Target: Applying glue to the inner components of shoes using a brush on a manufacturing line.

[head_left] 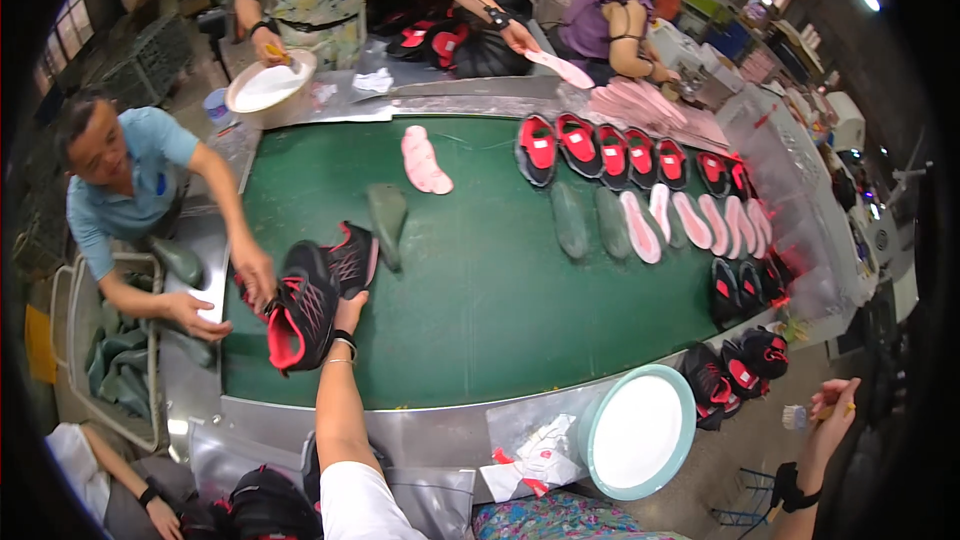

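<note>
My left hand [350, 314] reaches over the near left of the green conveyor belt [480, 310], closed at the edge of a black sneaker [352, 258] with pink lines; its fingers are partly hidden. Against it is another black sneaker [305, 305], its red-lined opening toward me. A co-worker's hand [256, 278] is at these shoes from the left. Far right, off the belt, my right hand [832, 415] grips a brush [795, 417], bristles pointing left. A grey-green shoe last [387, 225] lies just beyond the sneakers.
Black-and-red shoes [610, 152], pink insoles [690, 223] and lasts line the belt's right. One pair of pink insoles [425, 162] lies further back. A teal basin [590, 440] of white liquid stands at the near edge. Co-workers stand left and opposite; a bin of lasts [155, 360] is left.
</note>
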{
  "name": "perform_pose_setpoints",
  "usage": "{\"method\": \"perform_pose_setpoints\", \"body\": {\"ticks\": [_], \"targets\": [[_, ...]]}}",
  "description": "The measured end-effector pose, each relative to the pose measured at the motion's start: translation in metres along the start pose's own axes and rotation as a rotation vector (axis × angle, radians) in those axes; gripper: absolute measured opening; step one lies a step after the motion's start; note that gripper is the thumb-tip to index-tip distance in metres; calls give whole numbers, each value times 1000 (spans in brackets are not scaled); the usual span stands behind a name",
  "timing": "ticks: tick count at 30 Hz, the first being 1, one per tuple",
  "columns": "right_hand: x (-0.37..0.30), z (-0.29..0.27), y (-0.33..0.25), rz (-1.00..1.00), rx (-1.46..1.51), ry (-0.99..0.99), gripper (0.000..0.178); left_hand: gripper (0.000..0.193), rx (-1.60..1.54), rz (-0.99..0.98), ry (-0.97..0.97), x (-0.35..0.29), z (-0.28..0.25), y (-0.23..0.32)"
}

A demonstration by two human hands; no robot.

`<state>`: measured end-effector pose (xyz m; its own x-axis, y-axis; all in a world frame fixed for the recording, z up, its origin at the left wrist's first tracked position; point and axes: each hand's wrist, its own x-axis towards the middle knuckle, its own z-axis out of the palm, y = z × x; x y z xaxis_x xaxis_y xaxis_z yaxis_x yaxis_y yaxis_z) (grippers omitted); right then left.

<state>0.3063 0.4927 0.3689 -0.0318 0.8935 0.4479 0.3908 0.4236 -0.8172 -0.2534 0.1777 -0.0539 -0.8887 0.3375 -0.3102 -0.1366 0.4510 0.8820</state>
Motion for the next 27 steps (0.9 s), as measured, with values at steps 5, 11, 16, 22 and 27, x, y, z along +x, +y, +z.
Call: {"method": "perform_pose_setpoints", "body": {"ticks": [5,11,16,22,27], "targets": [[-2,7,-5,27,-31,-129,46,90,249,-128,479,-19,44,-1],[18,-10,30,18,-8,-315,44,70,-337,-358,64,-142,22,-36],[33,-37,77,4,82,-392,43,56,-195,-300,-82,-293,6,84],[44,-37,110,61,111,-528,18,61,-167,-311,311,-333,-51,79],[32,-49,95,-92,-46,-553,11,90,-12,-338,391,-258,-71,14]]}}
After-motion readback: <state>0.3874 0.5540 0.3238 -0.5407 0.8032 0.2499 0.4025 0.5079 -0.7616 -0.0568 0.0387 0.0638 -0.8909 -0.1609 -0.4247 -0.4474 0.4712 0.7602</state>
